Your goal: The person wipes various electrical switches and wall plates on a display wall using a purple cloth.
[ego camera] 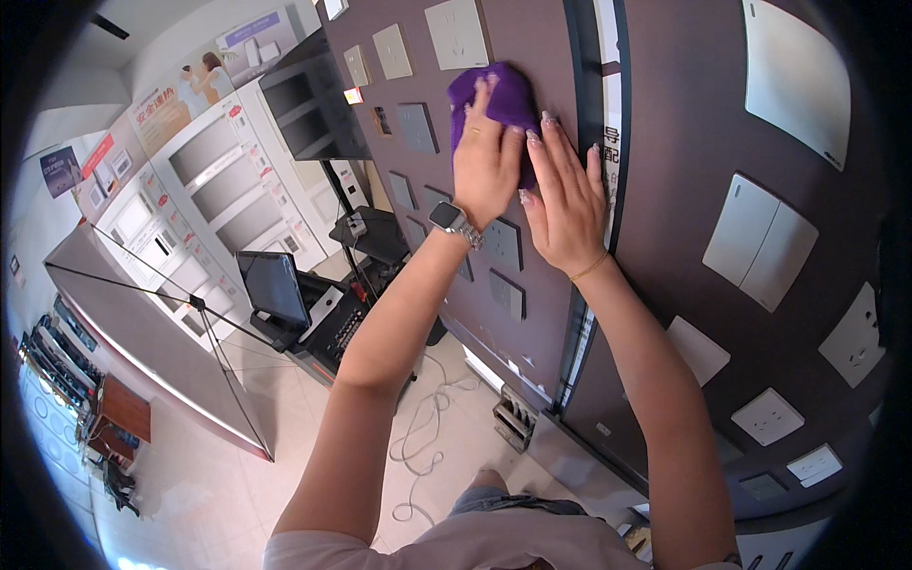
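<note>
My left hand (488, 160), with a watch at the wrist, presses a folded purple cloth (509, 89) against a brown display panel (541, 43). The cloth lies just below a large pale socket plate (457, 32). To its right, my right hand (566, 196) rests flat on the panel with its fingers apart, its fingertips near the cloth's edge. Beneath my left wrist are grey socket plates (502, 242) and a small grey switch plate (507, 293), partly covered by the hand and arm.
A dark vertical frame strip (591, 85) divides this panel from another with large white switches (761, 241). At left stand a monitor (274, 288) on a black equipment cart (335, 335), a slanted fabric backdrop (157, 335) and white shelving (214, 185). A loose cable (427, 434) coils on the floor.
</note>
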The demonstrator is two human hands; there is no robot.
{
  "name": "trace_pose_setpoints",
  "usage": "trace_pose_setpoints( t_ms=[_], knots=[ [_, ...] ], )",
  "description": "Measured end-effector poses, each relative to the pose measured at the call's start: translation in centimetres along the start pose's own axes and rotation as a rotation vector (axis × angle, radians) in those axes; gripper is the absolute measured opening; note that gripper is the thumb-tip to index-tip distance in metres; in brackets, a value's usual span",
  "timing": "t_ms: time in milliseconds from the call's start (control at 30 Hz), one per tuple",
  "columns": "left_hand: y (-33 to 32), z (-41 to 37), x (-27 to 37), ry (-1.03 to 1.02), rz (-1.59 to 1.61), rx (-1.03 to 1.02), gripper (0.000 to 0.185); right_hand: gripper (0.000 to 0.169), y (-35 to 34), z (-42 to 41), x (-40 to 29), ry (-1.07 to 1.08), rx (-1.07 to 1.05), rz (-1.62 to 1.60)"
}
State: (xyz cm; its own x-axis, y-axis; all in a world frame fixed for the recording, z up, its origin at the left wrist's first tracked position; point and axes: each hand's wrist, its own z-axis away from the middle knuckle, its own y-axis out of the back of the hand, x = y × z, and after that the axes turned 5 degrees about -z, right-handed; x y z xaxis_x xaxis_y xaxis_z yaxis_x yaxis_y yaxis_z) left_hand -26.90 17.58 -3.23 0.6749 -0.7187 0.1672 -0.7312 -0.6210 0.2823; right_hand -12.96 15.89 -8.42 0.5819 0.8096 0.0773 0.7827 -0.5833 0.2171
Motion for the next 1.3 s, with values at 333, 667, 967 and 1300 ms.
trace_pose_setpoints(
  t_ms=[333,667,967,1300],
  knots=[
    [-0.2,-3.0,1.0,-0.295,-0.215,0.057,0.049,0.065,-0.1,0.1,-0.2,0.002,0.005,-0.034],
    [2.2,-12.3,-1.2,-0.278,-0.082,0.253,0.045,0.060,0.0,0.2,-0.6,-0.013,-0.033,-0.012],
    [3.8,-10.8,-8.7,0.138,0.020,0.188,0.028,0.067,-0.6,0.4,0.2,0.028,-0.007,0.050],
    [3.6,-3.6,-11.5,-0.103,-0.008,0.057,0.045,0.055,-0.9,0.4,0.8,0.085,0.061,0.073]
  ],
)
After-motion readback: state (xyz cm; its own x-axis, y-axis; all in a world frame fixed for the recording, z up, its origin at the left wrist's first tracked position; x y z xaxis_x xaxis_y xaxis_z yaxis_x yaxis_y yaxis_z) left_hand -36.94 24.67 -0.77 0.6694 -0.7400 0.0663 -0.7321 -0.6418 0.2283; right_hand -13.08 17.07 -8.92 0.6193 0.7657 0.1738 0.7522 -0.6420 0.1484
